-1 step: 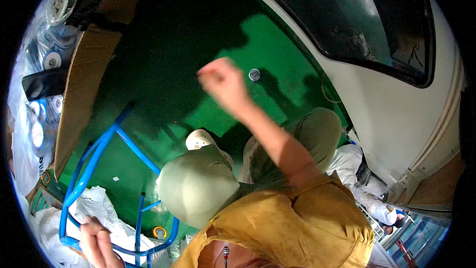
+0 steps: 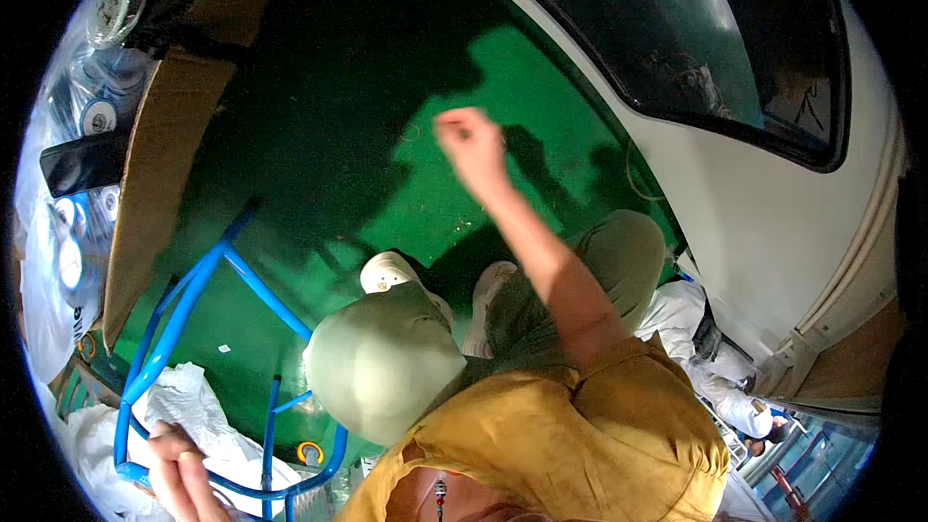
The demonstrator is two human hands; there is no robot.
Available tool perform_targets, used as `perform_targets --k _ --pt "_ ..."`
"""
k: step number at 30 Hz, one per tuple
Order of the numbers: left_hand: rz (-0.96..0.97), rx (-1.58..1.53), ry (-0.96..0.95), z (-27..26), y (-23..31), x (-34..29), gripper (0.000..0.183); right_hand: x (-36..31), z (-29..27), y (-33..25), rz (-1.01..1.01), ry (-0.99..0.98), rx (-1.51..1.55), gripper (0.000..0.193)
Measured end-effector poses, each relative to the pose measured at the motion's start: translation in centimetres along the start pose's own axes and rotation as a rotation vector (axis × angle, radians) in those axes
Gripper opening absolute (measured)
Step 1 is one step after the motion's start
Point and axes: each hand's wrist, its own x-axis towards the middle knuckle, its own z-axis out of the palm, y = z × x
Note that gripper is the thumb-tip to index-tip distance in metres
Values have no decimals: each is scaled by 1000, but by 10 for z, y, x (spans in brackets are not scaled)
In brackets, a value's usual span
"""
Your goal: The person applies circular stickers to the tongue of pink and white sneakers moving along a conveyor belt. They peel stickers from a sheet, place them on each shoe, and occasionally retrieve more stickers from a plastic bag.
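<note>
My right hand (image 2: 472, 147) reaches out over the green floor (image 2: 570, 97), its fingers curled in. Whatever it may hold is hidden by the fingers. The small round cap that lay on the floor earlier is out of sight, where my hand now is. At the lower left, my left hand (image 2: 181, 478) is beside the blue tubular frame (image 2: 198, 280) and in front of crumpled white sheeting (image 2: 188, 401). Its fingers are bent and pressed together. What is between them cannot be made out.
On the left stands a cardboard box (image 2: 159, 174) beside plastic-wrapped blue-and-white round items (image 2: 72, 261) and a black phone (image 2: 82, 164). A white vehicle panel with a dark window (image 2: 773, 87) curves along the right. Further right is a person in white clothing (image 2: 677, 319).
My right hand has moved to the right, over the spot where the small round cap lay, and covers it. My left hand has barely moved.
</note>
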Motion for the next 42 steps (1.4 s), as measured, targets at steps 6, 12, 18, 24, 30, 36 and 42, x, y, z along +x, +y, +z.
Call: perform_targets --k 6,12,18,24,30,36,42 --pt "-111 -227 -185 -5 -7 11 19 31 -98 155 275 95 -530 45" --pt "-371 -612 380 -26 -69 2 38 17 -80 154 110 -45 -1010 48" --pt "-93 -687 99 -13 -11 15 11 21 -84 158 199 -17 -975 42" --pt "-117 -553 209 -3 -3 18 19 29 -49 67 623 -21 -18 29" --pt "-36 -396 35 -18 -5 17 12 7 37 -134 547 -454 638 14" --pt "271 -270 336 -25 -18 26 5 -30 52 -269 455 -450 557 14" --pt "134 -413 423 -24 -4 45 10 -60 33 -362 357 -407 648 20"
